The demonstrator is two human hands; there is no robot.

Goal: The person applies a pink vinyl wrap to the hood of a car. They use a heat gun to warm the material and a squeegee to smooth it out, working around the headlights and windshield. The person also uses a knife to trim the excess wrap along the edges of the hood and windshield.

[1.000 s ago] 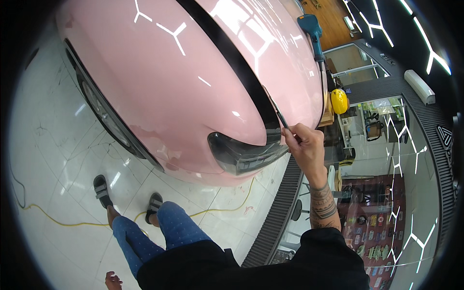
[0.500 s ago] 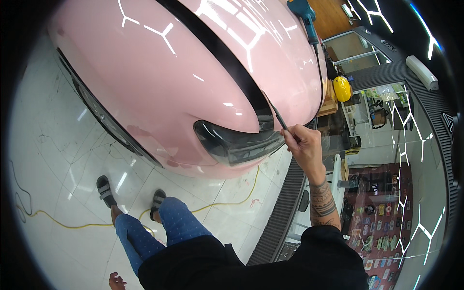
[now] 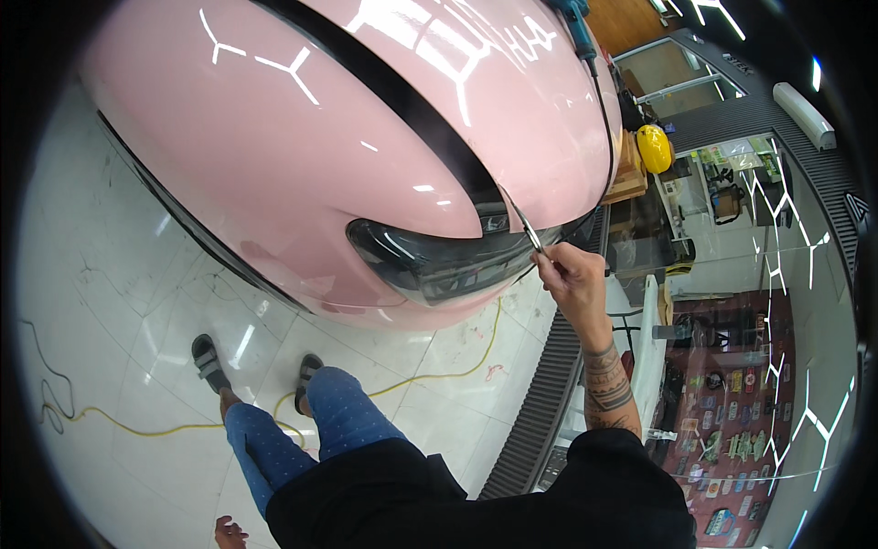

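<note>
Glossy pink car body [image 3: 393, 174] is filling upper left to centre of frame, w/ a long black band [image 3: 402, 87] running diag. down it to the dark-lensed headlight [image 3: 439, 265] nr centre. Teal power tool [image 3: 578, 32] is sitting top right of centre, its black cord [image 3: 610, 137] trailing down along the body's R edge. Yellow rounded object [image 3: 654, 148] & brown wooden blocks [image 3: 626, 178] are sitting just R of that. Thin yellow cable [image 3: 174, 431] is snaking over the white tiled floor [image 3: 137, 320], lwr left to centre, passing close by the grey strapped sandals [image 3: 210, 361].

R hand [image 3: 576, 279], R of centre, is reaching up from lwr right, tattooed forearm near vertical, fingers bent; grip is clamping on a slim dark pointed tool [image 3: 528, 229]. Tool is slanting up-left, tip at the band's R edge; contact unclear. L hand [image 3: 230, 532] is hanging at lwr left, fingers curling, partly cut off; can't tell if its grip is apart or together.
</note>
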